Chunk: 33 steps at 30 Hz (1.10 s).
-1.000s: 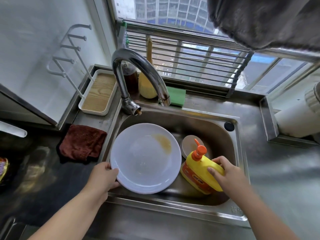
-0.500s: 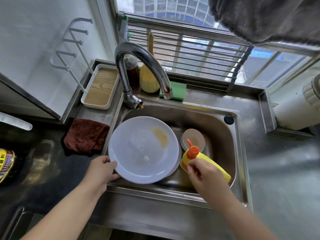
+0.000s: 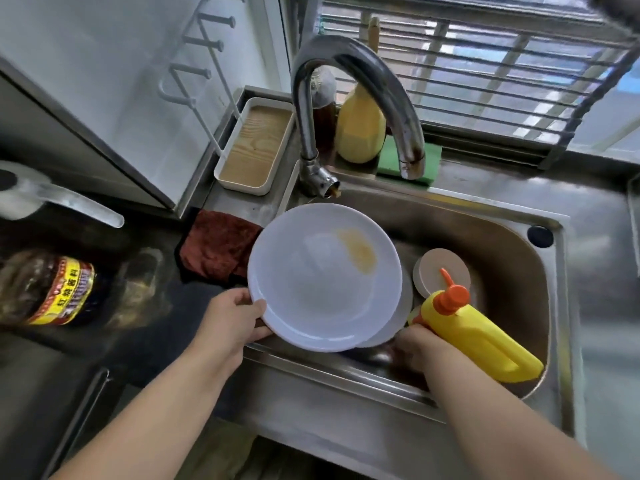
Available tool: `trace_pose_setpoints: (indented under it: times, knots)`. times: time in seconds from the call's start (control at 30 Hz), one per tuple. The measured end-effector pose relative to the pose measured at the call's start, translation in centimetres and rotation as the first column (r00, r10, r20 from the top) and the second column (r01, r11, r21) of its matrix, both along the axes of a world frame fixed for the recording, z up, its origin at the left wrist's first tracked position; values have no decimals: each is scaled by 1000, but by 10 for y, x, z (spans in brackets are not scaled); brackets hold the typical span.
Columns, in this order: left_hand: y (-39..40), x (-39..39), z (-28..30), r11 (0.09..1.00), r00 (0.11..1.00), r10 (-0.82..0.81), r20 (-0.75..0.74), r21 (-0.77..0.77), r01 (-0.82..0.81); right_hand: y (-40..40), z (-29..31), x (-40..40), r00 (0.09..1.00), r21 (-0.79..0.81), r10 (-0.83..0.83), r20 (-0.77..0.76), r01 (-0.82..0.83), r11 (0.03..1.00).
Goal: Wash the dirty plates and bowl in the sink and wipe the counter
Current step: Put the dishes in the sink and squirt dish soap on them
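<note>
My left hand grips the left rim of a white plate and holds it tilted over the steel sink. A yellow-brown smear marks the plate's upper right. The edge of a second white plate shows under it. A small tan bowl sits on the sink floor. My right hand is low in the sink, beside the neck of a yellow detergent bottle with an orange cap. The plate and the bottle hide its fingers.
The curved faucet arches over the plate. A dark red cloth lies on the counter left of the sink, and a labelled sauce bottle stands further left. A green sponge, a yellow bottle and a white tray stand behind the sink.
My right hand has slid off the detergent bottle's top and down into the sink near the plates. The plate in my left hand has lifted and tilted slightly.
</note>
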<state>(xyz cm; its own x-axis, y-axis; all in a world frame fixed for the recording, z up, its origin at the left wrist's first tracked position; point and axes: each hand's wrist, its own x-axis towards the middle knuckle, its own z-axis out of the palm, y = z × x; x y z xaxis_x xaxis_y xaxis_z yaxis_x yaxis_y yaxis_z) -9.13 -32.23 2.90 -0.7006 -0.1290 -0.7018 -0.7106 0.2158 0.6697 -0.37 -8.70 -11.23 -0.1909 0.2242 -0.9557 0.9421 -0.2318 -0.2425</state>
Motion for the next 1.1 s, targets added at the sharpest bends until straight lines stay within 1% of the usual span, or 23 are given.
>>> trace_pose_setpoints:
  times: [0.03,0.07,0.1,0.13,0.2,0.23,0.27,0.37,0.4,0.53,0.6,0.63,0.77,0.87,1.0,1.1]
  knots:
    - [-1,-1,-1,1000,1000,7,-1,4,-7,3,-21,0,992,-30,-125,-4,125,992]
    - [-2,-1,-1,1000,1000,13,-3,11,-13,2,-29,-1,973,-46,-230,7,230,972]
    - [-2,-1,-1,1000,1000,18,-4,15,-18,-1,-23,-5,955,-55,-297,10,297,953]
    - [-3,-2,-2,1000,1000,22,-5,14,-22,-2,-22,-6,949,-34,-316,16,316,948]
    - [-3,-3,-2,999,999,34,-5,14,-34,-4,-17,-10,952,42,-306,32,304,952]
    - [-4,-3,-2,999,999,38,-4,13,-38,-5,-15,-12,945,41,-324,48,322,946]
    - [-4,-3,-3,999,999,41,-4,12,-41,-6,-13,-13,932,30,-359,52,358,933]
    - [-5,-3,-4,998,998,56,-7,16,-56,-11,-3,-12,924,13,-380,38,380,925]
    - [-6,-3,-4,998,998,60,-7,15,-60,-13,0,-12,930,-3,-366,30,367,930]
    - [-11,-1,-6,998,998,60,0,10,-60,-15,5,-11,911,-85,-412,-27,408,909]
    - [-15,0,-8,998,998,64,9,24,-65,-14,10,-11,910,-97,-401,-108,392,915]
    - [-17,0,-8,997,998,67,13,31,-67,-14,11,-9,904,-78,-398,-154,390,917]
    - [-27,3,-10,998,998,65,24,24,-66,-16,17,-2,882,49,-374,-288,403,914]
    - [-32,4,-10,998,998,63,29,20,-64,-22,31,3,917,218,-226,-329,307,926]
    - [-40,8,-9,999,999,50,22,21,-50,-26,51,16,940,466,-1,-342,171,868]
    - [-43,13,-5,998,999,47,21,33,-47,-30,67,31,917,529,77,-390,155,834]
